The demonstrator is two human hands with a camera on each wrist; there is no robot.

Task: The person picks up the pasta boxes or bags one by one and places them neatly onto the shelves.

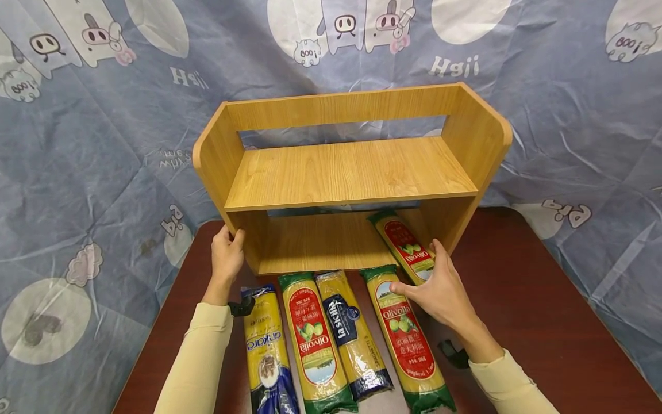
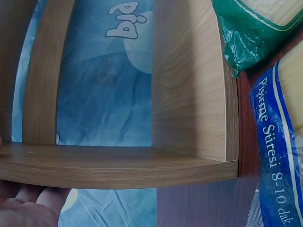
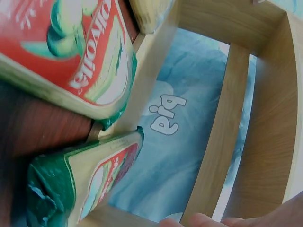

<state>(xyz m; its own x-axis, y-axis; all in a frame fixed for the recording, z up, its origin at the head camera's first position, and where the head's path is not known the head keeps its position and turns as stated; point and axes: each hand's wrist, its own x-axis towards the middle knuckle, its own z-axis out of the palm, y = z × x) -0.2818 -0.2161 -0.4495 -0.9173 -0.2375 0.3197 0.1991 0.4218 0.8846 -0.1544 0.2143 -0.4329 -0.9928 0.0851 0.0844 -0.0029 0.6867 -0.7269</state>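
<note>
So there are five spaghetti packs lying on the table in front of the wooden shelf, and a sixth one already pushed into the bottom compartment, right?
Not quite: the head view shows four packs in front of the wooden shelf, not five. A fifth, an Olivoila pack, lies partly inside the bottom compartment beside the right hand.

Both arms reach forward — left grip [image 1: 226, 253] curled, right grip [image 1: 439, 287] flat (fingers spread).

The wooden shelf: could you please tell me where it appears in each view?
Head: shelf at centre, on the table.
Left wrist: its side panel and board fill the left and middle.
Right wrist: its frame spans the right side.
Shared landmark: blue cloth behind it.
</note>
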